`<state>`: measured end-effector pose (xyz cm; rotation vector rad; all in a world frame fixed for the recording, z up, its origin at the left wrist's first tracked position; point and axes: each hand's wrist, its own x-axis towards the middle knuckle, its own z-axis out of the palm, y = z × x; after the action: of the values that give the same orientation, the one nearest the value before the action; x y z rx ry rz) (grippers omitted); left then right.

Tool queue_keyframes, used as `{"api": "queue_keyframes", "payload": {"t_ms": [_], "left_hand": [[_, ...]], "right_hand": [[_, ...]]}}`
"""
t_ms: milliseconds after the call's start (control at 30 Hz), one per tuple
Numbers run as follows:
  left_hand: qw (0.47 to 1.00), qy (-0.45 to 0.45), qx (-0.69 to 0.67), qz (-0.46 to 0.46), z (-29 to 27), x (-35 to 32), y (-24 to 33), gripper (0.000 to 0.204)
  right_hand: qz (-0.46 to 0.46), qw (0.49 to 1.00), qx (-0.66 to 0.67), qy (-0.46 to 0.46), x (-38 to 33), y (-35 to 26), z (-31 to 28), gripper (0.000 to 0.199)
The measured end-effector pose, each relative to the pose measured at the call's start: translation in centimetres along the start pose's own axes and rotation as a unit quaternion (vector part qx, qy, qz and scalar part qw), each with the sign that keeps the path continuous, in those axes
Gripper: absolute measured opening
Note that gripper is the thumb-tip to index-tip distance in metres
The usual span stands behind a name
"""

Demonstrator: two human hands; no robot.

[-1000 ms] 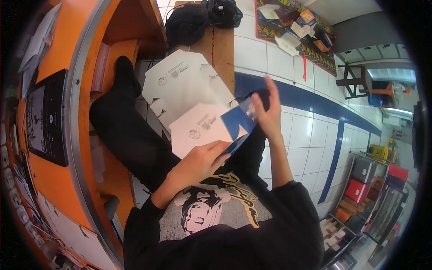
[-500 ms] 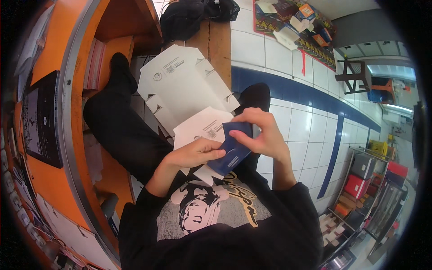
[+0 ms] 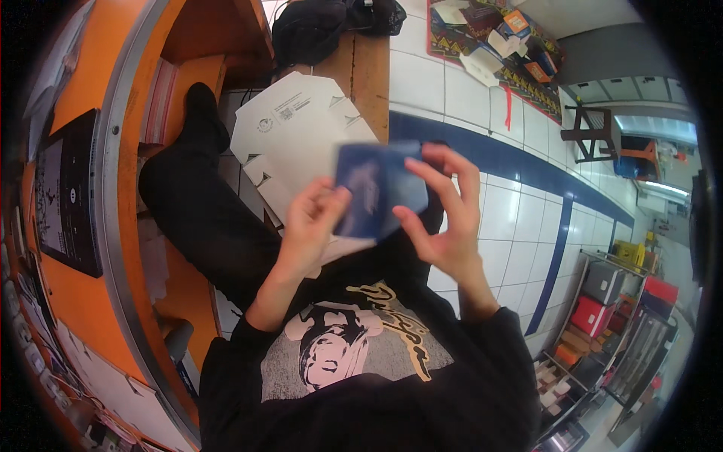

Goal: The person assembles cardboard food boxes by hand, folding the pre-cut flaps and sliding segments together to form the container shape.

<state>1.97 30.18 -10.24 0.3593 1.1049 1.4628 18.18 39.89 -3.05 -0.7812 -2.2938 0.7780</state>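
Note:
A dark blue cardboard piece (image 3: 361,192) with small pale print is held up over my lap. It is smeared by motion, and a line like a fold runs down its middle. My left hand (image 3: 310,218) pinches its left edge between thumb and fingers. My right hand (image 3: 452,207) grips the right part, thumb below and fingers above, spread around the corner. Behind it, a flat cream cardboard box blank (image 3: 290,151) with slots and printed marks rests on the bench. A pale edge shows beneath the blue piece; whether it belongs to it, I cannot tell.
The wooden bench (image 3: 369,83) carries a black bag (image 3: 309,34) at its far end. On my left stands an orange desk (image 3: 90,45) with a tablet (image 3: 69,196). Several small boxes lie on a patterned mat (image 3: 538,87) at far right. A loaded rack (image 3: 595,301) stands right.
Both hands have lifted the blue piece up and away from my lap, and it now shows wider and more upright. My left hand has shifted from its lower face to its left edge.

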Motion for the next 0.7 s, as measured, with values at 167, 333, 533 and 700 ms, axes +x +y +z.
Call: {"api": "queue_keyframes", "payload": {"t_ms": [167,333,533,700], "left_hand": [[0.984,0.099,-0.118,0.094,3.2,0.1,3.0,0.028],[0.981,0.098,-0.057,0.156,3.0,-0.3,1.6,0.033],[0.951,0.080,0.065,0.293,2.9,-0.1,1.3,0.034],[0.953,0.033,0.116,0.279,1.4,-0.3,2.1,0.029]], "right_hand": [[-0.084,0.989,0.095,0.077,-4.0,1.0,5.4,0.057],[-0.168,0.973,0.089,0.133,-0.6,1.4,5.6,0.059],[-0.201,0.976,-0.025,0.079,1.2,0.9,4.3,0.049],[-0.215,0.973,-0.073,-0.047,1.6,0.9,2.9,0.048]]}}
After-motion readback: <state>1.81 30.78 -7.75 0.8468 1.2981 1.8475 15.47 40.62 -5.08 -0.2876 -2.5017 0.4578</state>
